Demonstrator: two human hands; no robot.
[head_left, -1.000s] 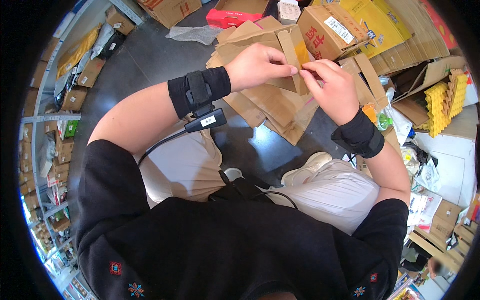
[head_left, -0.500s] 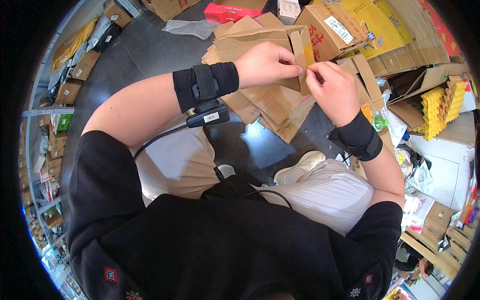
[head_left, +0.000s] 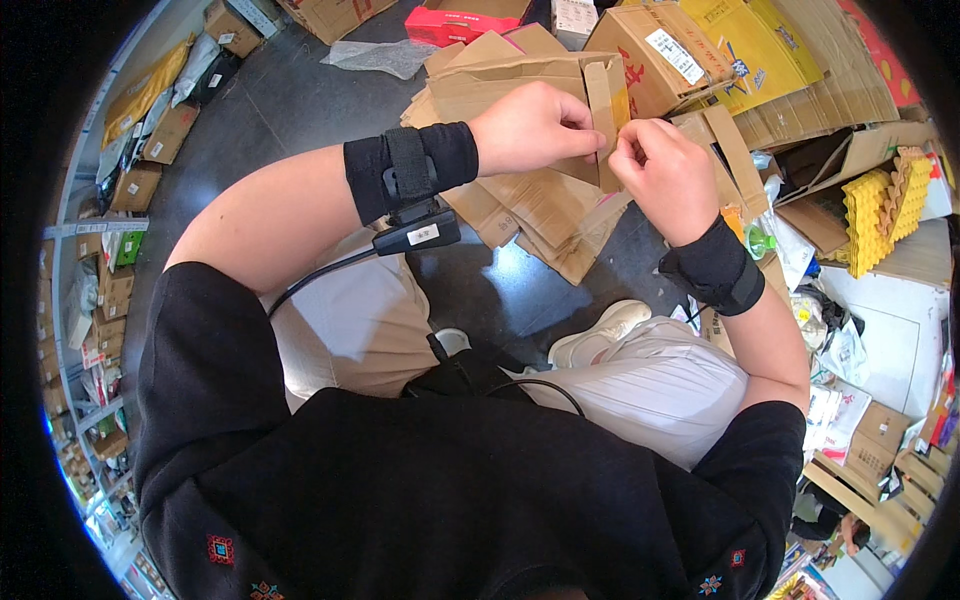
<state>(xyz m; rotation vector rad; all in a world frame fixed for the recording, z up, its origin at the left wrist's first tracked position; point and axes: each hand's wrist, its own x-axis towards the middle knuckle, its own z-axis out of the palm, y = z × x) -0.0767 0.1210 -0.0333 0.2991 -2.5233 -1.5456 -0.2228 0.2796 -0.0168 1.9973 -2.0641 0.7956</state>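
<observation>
A brown corrugated cardboard box (head_left: 500, 90), plain and matt with creased, uneven edges, is in front of the person, over a loose pile of flattened cardboard sheets (head_left: 545, 215) on the dark floor (head_left: 275, 130). Its wide panel stretches left to right, long axis crosswise, the right end slightly farther from the person. At that end a narrow flap (head_left: 601, 90) runs nearly at right angles to the panel, its long axis pointing away from the person and leaning a little left. A glossy amber tape strip (head_left: 620, 103) shows along the flap's right side.

The left hand (head_left: 540, 125) pinches the flap's near part between thumb and bent fingers. The right hand (head_left: 665, 170) is curled just beside it, thumb and forefinger pressed together; what lies between them is too small to tell.

Beyond stand a labelled brown carton (head_left: 645, 90), a yellow carton (head_left: 775, 65) and, farther left, a red box (head_left: 455, 25).
</observation>
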